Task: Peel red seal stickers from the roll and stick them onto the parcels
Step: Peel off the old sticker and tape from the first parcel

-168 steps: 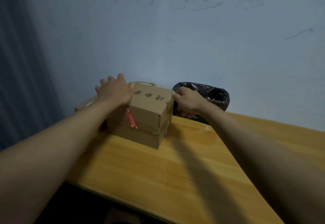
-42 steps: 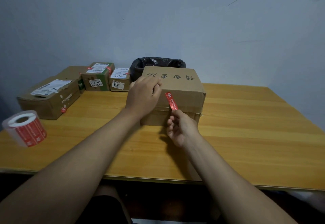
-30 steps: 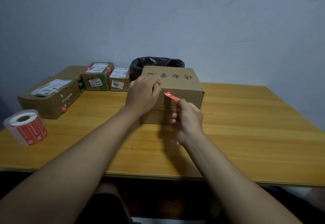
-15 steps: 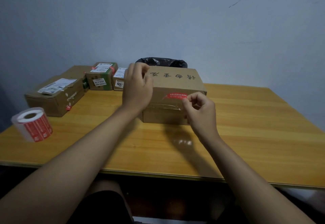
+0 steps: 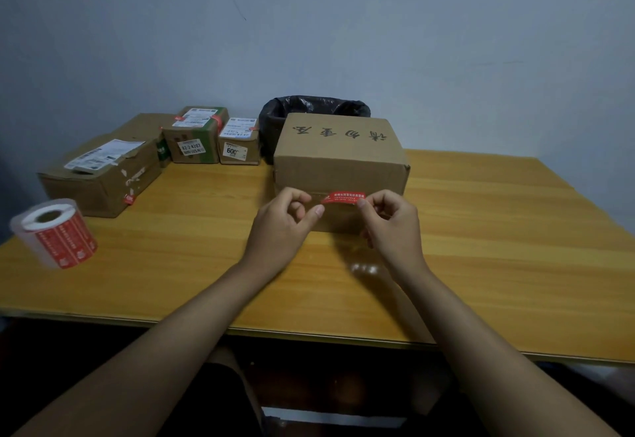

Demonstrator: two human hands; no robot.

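The left hand [image 5: 280, 227] and right hand [image 5: 391, 227] each pinch one end of a red seal sticker [image 5: 343, 197] between thumb and forefinger, other fingers curled. The strip runs left to right, bowed slightly upward, in front of the near face of a cardboard parcel [image 5: 340, 158] on the wooden table [image 5: 498, 247]. The sticker roll [image 5: 55, 232] stands far left; more parcels [image 5: 103, 172] sit beyond it, a black-lined bin [image 5: 309, 107] behind.

Both forearms reach forward, hands level and near each other — the left hand [image 5: 280, 227] and the right hand [image 5: 391, 227] each with thumb and forefinger pinched, remaining fingers loosely curled.
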